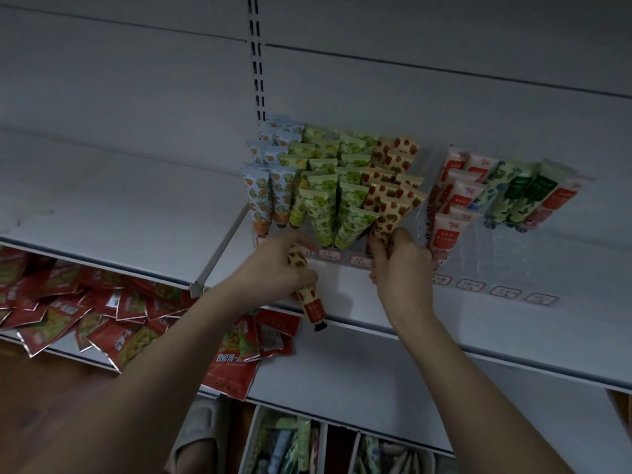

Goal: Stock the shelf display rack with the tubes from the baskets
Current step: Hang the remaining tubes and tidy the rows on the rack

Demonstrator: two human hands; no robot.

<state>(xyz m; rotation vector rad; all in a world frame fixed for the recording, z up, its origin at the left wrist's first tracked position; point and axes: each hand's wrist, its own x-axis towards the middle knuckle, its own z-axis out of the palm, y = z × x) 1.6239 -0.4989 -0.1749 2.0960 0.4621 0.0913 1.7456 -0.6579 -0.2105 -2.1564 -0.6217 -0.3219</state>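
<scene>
A clear display rack (pixel 342 256) on the white shelf (pixel 513 323) holds rows of tubes: blue-orange at left, green (pixel 352 200) in the middle, strawberry-print at right. My left hand (pixel 280 265) grips a strawberry-print tube (pixel 309 295), cap pointing down over the shelf edge. My right hand (pixel 400 265) pinches the lower end of a strawberry tube (pixel 390 217) standing in the front row of the rack. A second rack (pixel 506 200) to the right carries pink, green and blue tubes. Baskets (pixel 290 443) of more tubes sit below on the floor.
Red snack packets (pixel 102 309) lie piled on the lower shelf at left. A slotted upright (pixel 257 63) runs up the back panel. A shelf divider rail (pixel 222 248) angles beside the rack. White price labels (pixel 496 289) line the rack fronts. A slipper (pixel 198 429) shows below.
</scene>
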